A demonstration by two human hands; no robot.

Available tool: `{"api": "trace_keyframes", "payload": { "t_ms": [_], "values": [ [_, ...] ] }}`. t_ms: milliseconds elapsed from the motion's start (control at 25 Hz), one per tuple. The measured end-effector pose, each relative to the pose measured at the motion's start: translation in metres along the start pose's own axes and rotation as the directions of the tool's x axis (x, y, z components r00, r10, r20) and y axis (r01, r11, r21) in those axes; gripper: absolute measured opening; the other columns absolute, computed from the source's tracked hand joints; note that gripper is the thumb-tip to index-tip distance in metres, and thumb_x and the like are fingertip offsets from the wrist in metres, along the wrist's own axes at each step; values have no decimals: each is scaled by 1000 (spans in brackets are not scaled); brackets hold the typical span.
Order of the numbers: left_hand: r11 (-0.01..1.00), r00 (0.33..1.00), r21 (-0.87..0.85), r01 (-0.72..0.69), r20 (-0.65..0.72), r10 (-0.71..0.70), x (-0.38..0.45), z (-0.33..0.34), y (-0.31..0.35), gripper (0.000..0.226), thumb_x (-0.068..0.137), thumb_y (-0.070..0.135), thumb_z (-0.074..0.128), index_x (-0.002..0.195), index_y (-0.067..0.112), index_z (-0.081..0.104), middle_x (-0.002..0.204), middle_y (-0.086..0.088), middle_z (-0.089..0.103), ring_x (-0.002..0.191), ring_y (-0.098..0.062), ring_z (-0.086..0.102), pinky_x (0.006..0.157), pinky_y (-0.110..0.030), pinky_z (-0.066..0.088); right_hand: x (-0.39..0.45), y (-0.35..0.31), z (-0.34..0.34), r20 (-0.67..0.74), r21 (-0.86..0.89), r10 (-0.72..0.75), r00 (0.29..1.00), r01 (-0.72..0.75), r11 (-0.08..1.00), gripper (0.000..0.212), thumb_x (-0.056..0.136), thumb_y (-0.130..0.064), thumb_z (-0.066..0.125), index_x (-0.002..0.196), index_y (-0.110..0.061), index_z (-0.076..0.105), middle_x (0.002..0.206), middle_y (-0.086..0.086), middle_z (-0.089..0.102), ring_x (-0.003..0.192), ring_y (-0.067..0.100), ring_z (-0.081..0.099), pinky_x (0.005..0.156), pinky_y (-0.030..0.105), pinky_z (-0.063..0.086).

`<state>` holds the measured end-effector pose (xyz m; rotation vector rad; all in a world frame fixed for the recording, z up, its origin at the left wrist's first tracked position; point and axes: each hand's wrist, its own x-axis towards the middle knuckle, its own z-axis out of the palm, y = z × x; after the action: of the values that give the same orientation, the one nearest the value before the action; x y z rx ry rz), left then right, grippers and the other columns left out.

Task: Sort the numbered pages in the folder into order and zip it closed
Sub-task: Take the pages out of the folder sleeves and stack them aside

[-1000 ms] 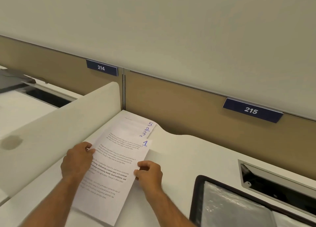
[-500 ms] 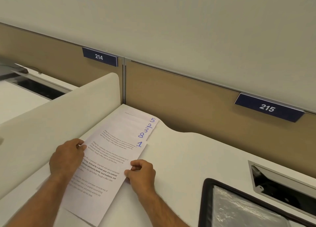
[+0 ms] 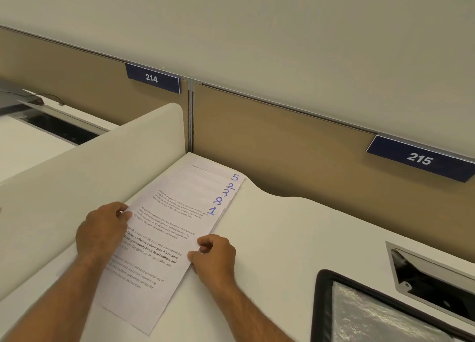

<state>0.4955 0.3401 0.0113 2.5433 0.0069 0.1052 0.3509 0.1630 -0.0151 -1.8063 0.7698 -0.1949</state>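
A fanned stack of thin white pages (image 3: pixel 164 228) lies slanted across the smooth, off-white tabletop (image 3: pixel 277 241), running from the lower left of the frame up toward the centre. Each sheet carries small printed paragraphs, and blue handwritten numbers step down the right edge: 5, 2, 3, 8, 1. My left hand (image 3: pixel 102 232) rests on the left edge of the stack, its fingers (image 3: pixel 120 214) curled over the paper margin. My right hand (image 3: pixel 214 255) sits at the right edge, thumb and fingers bent and pinching the border of the top sheet, the one marked 1.

The folder (image 3: pixel 372 313) lies open in the lower right corner, a black rounded rim around a crinkled, glossy clear plastic pocket. Above it is a metal-framed rectangular slot (image 3: pixel 434 277) cut into the tabletop. A pale rounded divider (image 3: pixel 84 169) rises at the left, and tan fabric panels (image 3: pixel 282 146) with navy plates reading 214 and 215 close the back.

Compared with half a second ago, the pages and both hands keep the same arrangement; the view has shifted only slightly.
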Motion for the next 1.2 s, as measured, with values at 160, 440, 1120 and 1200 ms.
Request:
{"api": "trace_keyframes", "payload": {
  "t_ms": [160,440,1120,1200],
  "values": [
    [1000,1000,30,8,29,-9,2,10,-6,24,97,30,61,117,21,69,111,-3,70,99,-31,61,88,-43,47,1,2,-1,14,-115,-42,999,43,992,37,72,-17,76,108,-19,70,88,-12,61,85,14,68,81,33,60],
    [969,999,246,2,51,-15,-2,15,-8,44,96,42,61,134,22,59,134,-7,56,122,-35,46,96,-47,41,4,2,-4,51,-219,-102,993,111,969,42,76,-21,75,117,-20,66,113,-2,61,101,12,61,85,19,49],
    [809,808,176,-561,-93,581,-91,-33,56,87,85,78,36,132,8,59,128,-10,65,119,-31,60,94,-50,50,-69,-21,-108,47,-508,-435,899,397,764,88,90,-74,38,159,-24,15,166,-6,17,153,15,14,123,33,14],
    [788,794,186,-587,-59,605,-112,-34,70,95,85,82,27,140,9,53,139,-10,59,130,-31,52,104,-51,44,-82,-15,-126,48,-608,-457,888,389,692,97,83,-81,18,160,-26,-1,168,-4,-4,155,16,-7,126,38,-2]
  ]
}}
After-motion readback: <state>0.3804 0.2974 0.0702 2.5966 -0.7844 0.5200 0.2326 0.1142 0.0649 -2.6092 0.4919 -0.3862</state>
